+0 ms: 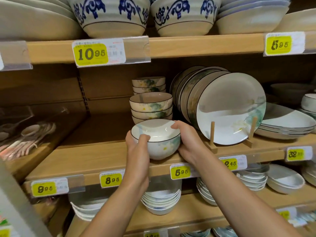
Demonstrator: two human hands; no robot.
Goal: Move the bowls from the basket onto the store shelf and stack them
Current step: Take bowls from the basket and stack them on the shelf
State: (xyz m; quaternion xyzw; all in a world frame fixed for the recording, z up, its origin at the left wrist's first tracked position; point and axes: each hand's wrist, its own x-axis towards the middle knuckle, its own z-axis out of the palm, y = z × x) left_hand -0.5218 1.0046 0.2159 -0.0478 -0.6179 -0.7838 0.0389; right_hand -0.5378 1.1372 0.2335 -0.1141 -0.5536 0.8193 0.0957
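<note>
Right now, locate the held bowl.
Head view, centre: the bowl is at the middle shelf front, gripped by left hand and right hand, before the bowl stack.

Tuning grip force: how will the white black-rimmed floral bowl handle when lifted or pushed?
The white black-rimmed floral bowl shows glossy highlights, so probably slippery. Likely rigid ceramic, chip-prone against the stacked matching bowls behind. Narrow base: may tip if pushed at the rim.

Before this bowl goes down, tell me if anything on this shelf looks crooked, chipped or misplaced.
Nothing stands out. The bowl gripped by the left hand and right hand looks whole, the bowl stacks behind it sit nested and upright, and the plates lean against their wooden stand as display.
</note>
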